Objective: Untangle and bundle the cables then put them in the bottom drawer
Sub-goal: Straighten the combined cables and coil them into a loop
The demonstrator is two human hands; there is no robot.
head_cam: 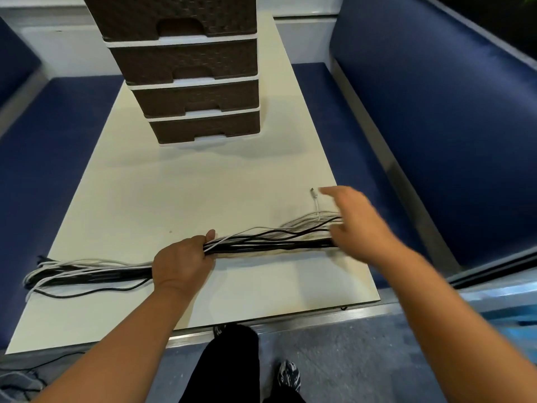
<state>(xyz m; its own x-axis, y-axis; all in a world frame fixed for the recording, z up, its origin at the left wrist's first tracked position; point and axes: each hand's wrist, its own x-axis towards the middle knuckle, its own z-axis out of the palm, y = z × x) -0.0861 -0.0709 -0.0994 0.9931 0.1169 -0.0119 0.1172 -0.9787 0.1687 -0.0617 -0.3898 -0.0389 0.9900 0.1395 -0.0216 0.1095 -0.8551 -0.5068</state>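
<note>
Now we grip the cables (261, 242) mid-bundle with our left hand (181, 263) on the white table (174, 193), our blurred right hand (353, 222) loose-fingered over their right end, bottom drawer (205, 128) closed.

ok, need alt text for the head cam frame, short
A person's left hand grips a long bundle of black and white cables laid across a cream table, while the open right hand hovers at the bundle's right end. Behind stands a brown drawer unit, all drawers closed.
</note>
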